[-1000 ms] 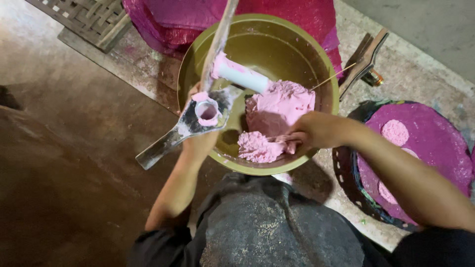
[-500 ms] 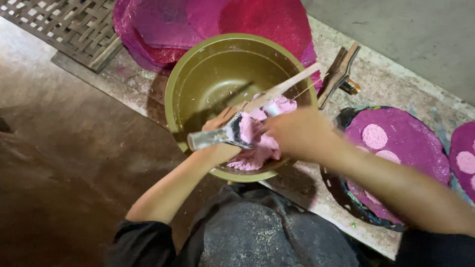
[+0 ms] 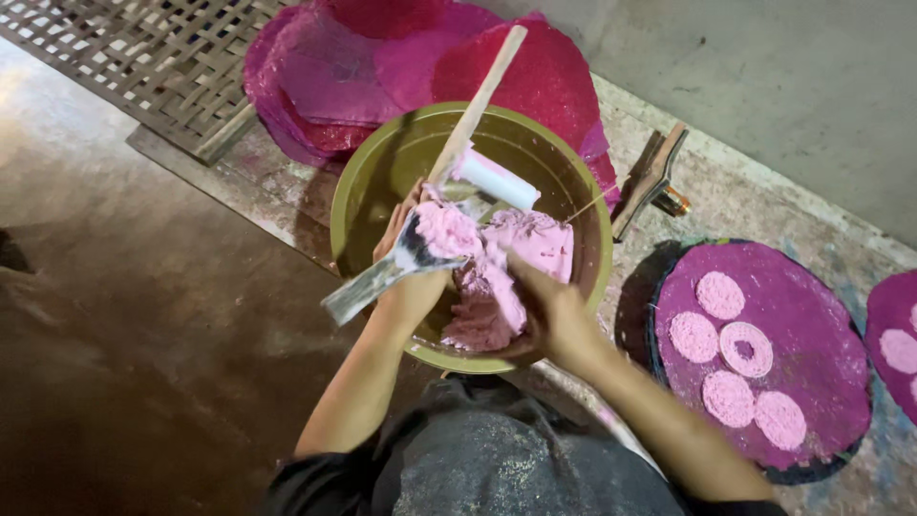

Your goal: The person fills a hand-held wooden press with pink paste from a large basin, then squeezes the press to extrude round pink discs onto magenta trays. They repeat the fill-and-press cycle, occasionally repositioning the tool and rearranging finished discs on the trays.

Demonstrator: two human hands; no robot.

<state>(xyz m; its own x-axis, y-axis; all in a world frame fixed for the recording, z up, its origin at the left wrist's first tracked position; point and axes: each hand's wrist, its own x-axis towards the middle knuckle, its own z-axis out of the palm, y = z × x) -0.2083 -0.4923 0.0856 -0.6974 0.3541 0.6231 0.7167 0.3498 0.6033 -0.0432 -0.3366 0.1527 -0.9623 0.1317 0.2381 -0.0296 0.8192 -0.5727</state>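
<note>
An olive-green bowl (image 3: pixel 382 162) holds a mass of soft pink dough (image 3: pixel 540 247). My left hand (image 3: pixel 409 282) grips a metal mould with a flat handle (image 3: pixel 358 291) over the bowl's near side, and the cup of the mould is heaped with pink dough. My right hand (image 3: pixel 556 320) is down in the bowl, its fingers curled into the near edge of the dough. A wooden stick (image 3: pixel 482 91) with a white roller (image 3: pixel 497 180) at its end leans across the bowl's far rim.
A round dark mat with a purple sheet (image 3: pixel 812 287) lies at the right and carries several flat pink discs (image 3: pixel 721 294). Pink and magenta sheets (image 3: pixel 363 67) are stacked behind the bowl. A woven lattice (image 3: pixel 162 57) lies at far left, and a metal tool (image 3: pixel 650 177) sits right of the bowl.
The mould was an empty ring; my right hand pressed dough into it and then dropped back into the bowl. The mould is now heaped with dough.
</note>
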